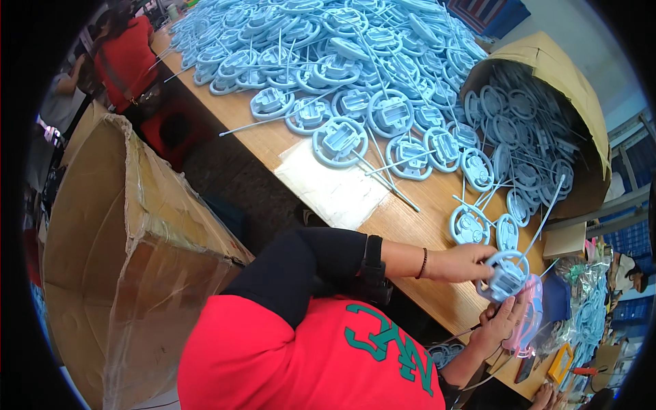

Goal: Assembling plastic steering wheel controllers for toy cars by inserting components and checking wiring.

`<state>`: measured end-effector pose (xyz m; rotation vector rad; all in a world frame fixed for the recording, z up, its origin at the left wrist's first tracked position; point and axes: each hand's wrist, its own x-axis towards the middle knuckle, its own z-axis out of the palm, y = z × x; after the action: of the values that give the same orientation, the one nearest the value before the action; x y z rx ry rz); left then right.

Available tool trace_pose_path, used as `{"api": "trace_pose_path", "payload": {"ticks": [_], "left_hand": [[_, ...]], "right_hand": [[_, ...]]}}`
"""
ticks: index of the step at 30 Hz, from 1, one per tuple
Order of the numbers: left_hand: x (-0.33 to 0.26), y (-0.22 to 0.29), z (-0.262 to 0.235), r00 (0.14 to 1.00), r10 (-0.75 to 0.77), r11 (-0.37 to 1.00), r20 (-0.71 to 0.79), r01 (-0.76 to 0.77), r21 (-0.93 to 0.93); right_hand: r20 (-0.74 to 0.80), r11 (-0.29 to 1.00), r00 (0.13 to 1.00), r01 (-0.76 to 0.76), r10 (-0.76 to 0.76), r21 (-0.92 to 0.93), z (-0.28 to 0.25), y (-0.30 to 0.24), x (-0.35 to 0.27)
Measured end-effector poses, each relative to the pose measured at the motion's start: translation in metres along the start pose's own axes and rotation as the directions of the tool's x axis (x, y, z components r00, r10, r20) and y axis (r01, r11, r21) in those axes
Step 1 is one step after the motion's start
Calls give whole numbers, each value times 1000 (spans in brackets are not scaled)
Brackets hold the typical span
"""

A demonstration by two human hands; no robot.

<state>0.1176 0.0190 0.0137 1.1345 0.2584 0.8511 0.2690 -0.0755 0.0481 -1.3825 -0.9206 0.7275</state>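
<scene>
My left hand [465, 264] grips the rim of a light-blue plastic ring part [507, 279] with a boxy centre and a thin rod sticking out. Just below it, my right hand [502, 321] has its fingers stretched out flat. They lie between the ring part and a pink and pale-blue plastic piece [529, 316], touching its edge. Whatever is under the right palm is hidden; a thin cable [471, 331] runs close to it. Two similar blue parts, one round [469, 225] and one seen narrower [507, 232], lie on the table just beyond my left hand.
A big heap of blue ring parts [342, 68] covers the wooden table [256, 147]. White sheet [331, 184] lies at its edge. An open carton [594, 137] holds more parts at right. A large cardboard box [96, 239] stands left. A person in red [126, 61] is farther off.
</scene>
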Motion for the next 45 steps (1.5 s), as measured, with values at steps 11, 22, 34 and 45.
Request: {"api": "trace_pose_path", "payload": {"ticks": [11, 22, 34, 45], "left_hand": [[-3, 40, -60, 966, -9, 953, -257, 87, 291], [-1, 27, -53, 953, -202, 958, -227, 240, 157], [-2, 35, -41, 950, -248, 967, -189, 253, 1], [-3, 30, -45, 961, -218, 976, -172, 216, -34]], "right_hand": [[529, 677, 777, 594, -343, -433, 8, -6, 1], [578, 598, 759, 621, -298, -507, 6, -1, 13], [551, 665, 760, 612, -344, -428, 2, 4, 15], [515, 725, 788, 566, -336, -392, 12, 5, 5]]}}
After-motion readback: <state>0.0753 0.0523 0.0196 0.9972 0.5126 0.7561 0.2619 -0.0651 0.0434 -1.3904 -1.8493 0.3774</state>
